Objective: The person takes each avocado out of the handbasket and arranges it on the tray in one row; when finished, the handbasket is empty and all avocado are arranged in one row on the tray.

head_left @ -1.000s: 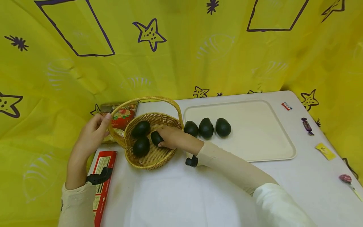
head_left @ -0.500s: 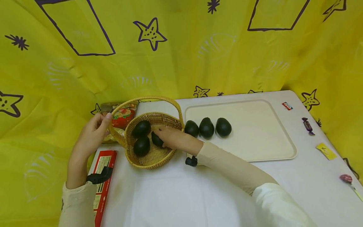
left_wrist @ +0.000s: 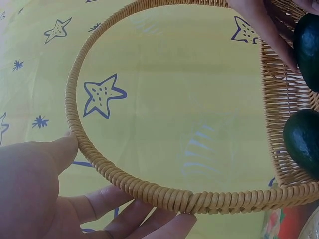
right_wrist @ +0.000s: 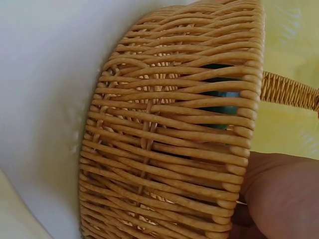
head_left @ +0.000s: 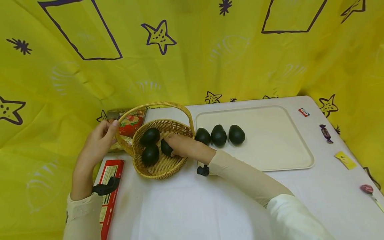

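A wicker basket [head_left: 163,172] stands at the left of the white table. My left hand [head_left: 97,143] holds its arched handle [left_wrist: 72,99], with the thumb on one side and the fingers on the other. Inside the basket, my right hand [head_left: 184,146] grips a dark green avocado [head_left: 166,148], partly covered by the fingers. Two more avocados, one farther back [head_left: 150,136] and one nearer [head_left: 150,155], lie to its left. In the right wrist view, the woven wall hides most of that hand. Three avocados [head_left: 219,136] sit in a row on the cream tray [head_left: 270,146].
A red box [head_left: 111,200] lies along the left edge, below my left forearm. Packaged food [head_left: 132,124] lies behind the basket. Down the right side are a small wrapper [head_left: 304,112], a purple candy [head_left: 325,134], a yellow packet [head_left: 345,160] and a lollipop [head_left: 366,189]. Yellow cloth hangs behind.
The right hand's fingers have shifted slightly over the avocado in the basket, which now shows a little nearer the hand. The left hand stays on the handle.
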The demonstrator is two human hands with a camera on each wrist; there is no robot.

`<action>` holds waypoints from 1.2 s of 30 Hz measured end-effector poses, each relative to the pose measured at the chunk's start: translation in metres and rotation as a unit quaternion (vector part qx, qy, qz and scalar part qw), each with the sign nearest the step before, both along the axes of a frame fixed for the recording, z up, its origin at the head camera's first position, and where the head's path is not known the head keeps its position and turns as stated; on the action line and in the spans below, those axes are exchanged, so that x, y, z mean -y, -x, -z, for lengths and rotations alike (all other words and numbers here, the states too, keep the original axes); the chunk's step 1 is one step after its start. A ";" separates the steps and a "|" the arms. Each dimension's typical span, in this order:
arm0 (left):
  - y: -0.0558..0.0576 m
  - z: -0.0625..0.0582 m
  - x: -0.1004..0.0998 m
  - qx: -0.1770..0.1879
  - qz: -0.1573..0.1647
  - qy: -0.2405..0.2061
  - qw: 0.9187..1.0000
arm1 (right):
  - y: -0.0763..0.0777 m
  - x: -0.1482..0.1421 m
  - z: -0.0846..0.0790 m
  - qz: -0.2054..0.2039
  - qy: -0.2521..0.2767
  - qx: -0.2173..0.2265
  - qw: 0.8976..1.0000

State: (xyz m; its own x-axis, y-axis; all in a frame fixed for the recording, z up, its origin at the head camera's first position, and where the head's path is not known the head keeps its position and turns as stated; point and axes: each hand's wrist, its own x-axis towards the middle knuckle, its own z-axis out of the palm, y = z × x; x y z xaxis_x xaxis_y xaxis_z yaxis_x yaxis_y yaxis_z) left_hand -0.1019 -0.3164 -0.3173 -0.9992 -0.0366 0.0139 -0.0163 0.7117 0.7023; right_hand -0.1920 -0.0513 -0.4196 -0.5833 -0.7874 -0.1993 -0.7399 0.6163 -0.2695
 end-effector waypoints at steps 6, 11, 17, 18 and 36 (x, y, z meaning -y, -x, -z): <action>-0.001 0.000 -0.001 -0.001 0.000 -0.001 1.000 | 0.002 -0.001 0.001 0.016 0.019 0.031 0.999; -0.001 0.000 -0.001 -0.002 0.001 -0.001 1.000 | 0.005 -0.004 0.004 0.024 0.055 0.058 0.996; -0.002 0.000 -0.001 -0.007 0.001 0.000 1.000 | 0.007 -0.010 0.004 0.040 0.083 0.094 0.991; -0.002 0.000 -0.001 -0.007 0.002 -0.001 1.000 | 0.007 -0.012 0.003 0.044 0.089 0.101 0.990; -0.001 0.000 -0.001 -0.003 0.003 -0.002 1.000 | -0.024 -0.064 -0.032 0.062 0.236 0.125 0.962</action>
